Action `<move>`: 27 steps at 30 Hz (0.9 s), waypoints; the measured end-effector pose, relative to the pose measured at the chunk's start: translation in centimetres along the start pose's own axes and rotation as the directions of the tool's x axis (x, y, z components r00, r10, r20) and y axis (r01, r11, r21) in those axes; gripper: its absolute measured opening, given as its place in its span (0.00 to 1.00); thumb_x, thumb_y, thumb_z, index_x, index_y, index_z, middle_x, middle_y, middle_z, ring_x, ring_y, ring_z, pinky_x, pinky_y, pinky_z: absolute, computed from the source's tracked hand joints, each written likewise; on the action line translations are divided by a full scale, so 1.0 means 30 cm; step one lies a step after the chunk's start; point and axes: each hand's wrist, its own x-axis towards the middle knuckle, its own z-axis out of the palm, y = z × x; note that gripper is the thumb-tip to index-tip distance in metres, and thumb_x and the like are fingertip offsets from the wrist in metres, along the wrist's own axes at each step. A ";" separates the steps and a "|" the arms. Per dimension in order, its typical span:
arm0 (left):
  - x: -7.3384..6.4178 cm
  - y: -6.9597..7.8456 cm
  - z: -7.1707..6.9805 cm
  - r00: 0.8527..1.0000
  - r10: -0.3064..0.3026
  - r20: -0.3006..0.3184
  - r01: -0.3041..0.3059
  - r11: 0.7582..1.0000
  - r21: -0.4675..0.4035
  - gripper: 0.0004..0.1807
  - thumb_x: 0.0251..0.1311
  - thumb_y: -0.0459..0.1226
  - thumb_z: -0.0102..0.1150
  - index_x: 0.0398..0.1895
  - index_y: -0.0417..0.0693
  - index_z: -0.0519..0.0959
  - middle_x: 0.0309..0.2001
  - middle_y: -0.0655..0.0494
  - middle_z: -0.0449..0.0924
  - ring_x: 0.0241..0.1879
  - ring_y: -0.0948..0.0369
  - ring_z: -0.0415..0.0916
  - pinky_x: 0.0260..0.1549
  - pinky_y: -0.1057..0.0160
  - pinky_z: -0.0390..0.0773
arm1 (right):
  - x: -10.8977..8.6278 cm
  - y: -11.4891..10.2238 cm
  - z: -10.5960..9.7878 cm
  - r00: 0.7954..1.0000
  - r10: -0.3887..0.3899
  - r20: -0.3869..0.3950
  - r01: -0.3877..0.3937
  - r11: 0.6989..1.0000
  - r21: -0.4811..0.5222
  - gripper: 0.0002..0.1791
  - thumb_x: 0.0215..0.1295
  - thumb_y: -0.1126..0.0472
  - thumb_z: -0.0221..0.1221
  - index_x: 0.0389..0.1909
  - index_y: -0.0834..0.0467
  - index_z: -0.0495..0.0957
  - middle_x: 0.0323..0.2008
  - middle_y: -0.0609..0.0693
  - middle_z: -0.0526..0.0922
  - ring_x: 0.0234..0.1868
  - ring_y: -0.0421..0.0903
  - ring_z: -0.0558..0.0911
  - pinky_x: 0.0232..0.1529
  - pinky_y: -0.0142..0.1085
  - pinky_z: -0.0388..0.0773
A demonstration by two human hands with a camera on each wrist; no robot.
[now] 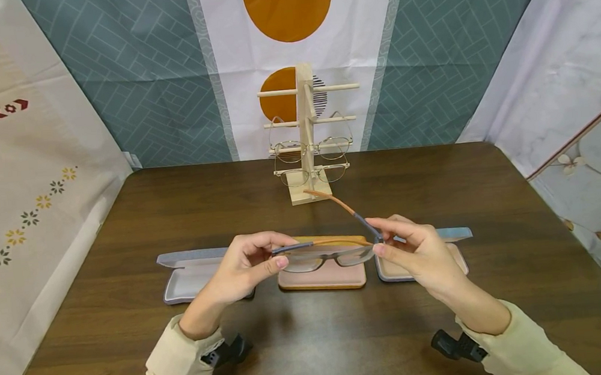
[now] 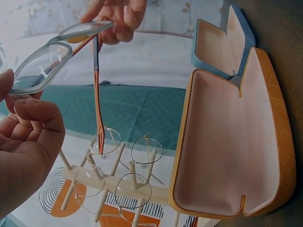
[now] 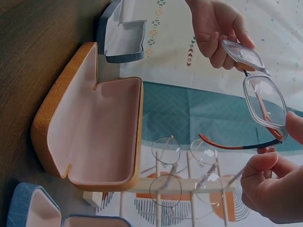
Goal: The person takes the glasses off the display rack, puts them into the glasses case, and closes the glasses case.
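Observation:
A pair of eyeglasses (image 1: 323,261) with a clear grey frame and orange-and-blue temples is held in the air between both hands. My left hand (image 1: 245,265) pinches its left end, thumb at the lens rim. At the other end, my right hand (image 1: 415,249) pinches the frame near the hinge. One temple (image 1: 338,240) lies folded across behind the lenses, while the other temple (image 3: 236,147) sticks out away from the frame. Below the glasses, an open mustard eyeglass case (image 1: 320,279) with pink lining sits on the table; the wrist views show its inside (image 2: 213,142) bare.
Open cases flank it: a grey-blue case (image 1: 179,286) on the left and a blue case (image 1: 454,234) on the right, each partly behind a hand. Farther back on the brown table (image 1: 199,203) stands a wooden display rack (image 1: 306,108) with two thin-rimmed pairs of glasses (image 1: 333,147).

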 end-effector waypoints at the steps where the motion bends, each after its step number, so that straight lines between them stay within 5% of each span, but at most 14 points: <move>1: 0.000 -0.001 0.000 1.000 0.000 -0.001 0.000 1.000 -0.003 0.12 0.57 0.26 0.55 0.41 0.24 0.73 0.23 0.63 0.68 0.17 0.66 0.59 0.12 0.65 0.60 | 0.000 0.001 0.000 1.000 0.002 0.006 -0.002 1.000 -0.004 0.18 0.56 0.76 0.56 0.50 0.71 0.73 0.30 0.48 0.69 0.35 0.42 0.68 0.31 0.27 0.69; 13: 0.001 -0.020 -0.003 1.000 -0.013 -0.012 0.013 1.000 0.001 0.11 0.58 0.26 0.54 0.41 0.23 0.73 0.22 0.63 0.68 0.16 0.65 0.56 0.11 0.64 0.57 | 0.009 0.010 -0.005 0.996 0.058 0.069 -0.054 0.997 -0.051 0.18 0.60 0.72 0.55 0.52 0.72 0.71 0.34 0.49 0.72 0.36 0.42 0.70 0.32 0.27 0.72; 27: 0.008 -0.038 -0.005 0.996 -0.069 -0.049 0.070 0.997 0.022 0.12 0.57 0.27 0.55 0.42 0.23 0.74 0.27 0.63 0.73 0.21 0.69 0.61 0.16 0.70 0.63 | 0.023 0.029 -0.003 0.995 0.021 0.099 -0.016 0.999 -0.050 0.16 0.61 0.73 0.53 0.50 0.74 0.72 0.43 0.53 0.75 0.40 0.42 0.72 0.32 0.26 0.71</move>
